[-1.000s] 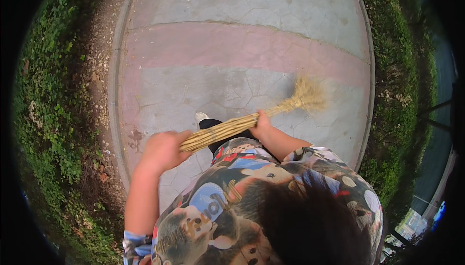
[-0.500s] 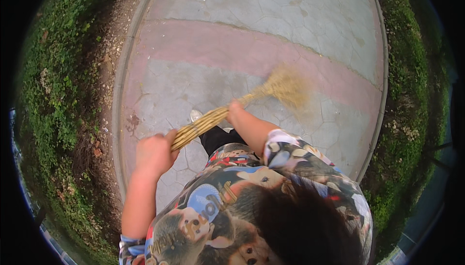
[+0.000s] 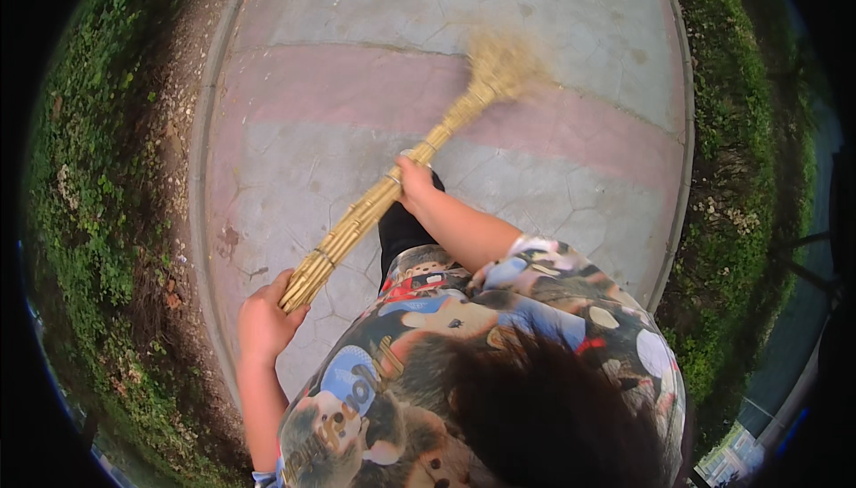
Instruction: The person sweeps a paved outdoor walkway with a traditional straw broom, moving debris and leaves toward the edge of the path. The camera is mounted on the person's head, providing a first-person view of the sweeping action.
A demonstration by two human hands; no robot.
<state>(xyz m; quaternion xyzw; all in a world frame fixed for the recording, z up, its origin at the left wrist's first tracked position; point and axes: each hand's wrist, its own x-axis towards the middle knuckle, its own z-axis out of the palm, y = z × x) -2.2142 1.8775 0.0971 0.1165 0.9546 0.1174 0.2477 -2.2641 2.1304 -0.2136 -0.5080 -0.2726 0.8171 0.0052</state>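
A straw broom (image 3: 357,220) with a handle of bundled yellow stalks runs slantwise across the view, from lower left to upper right. My left hand (image 3: 267,317) is closed on the butt end of the handle. Further up, my right hand (image 3: 415,182) wraps round the handle near its middle. The fanned bristle head, smeared by motion, is over the pink band of paving and its far edge. Whether the bristle tips touch the ground is too blurred to tell.
I stand on a grey paved path (image 3: 303,167) crossed by a pink band (image 3: 357,86). A curb (image 3: 198,158) edges it on the left, with bare soil and green shrubs (image 3: 89,176) beyond. Low plants (image 3: 731,131) grow past the right curb (image 3: 688,122).
The broom head has swung forward and a little left, and the broom now points more steeply ahead. My left hand has moved down and left; my right hand has shifted slightly forward and left.
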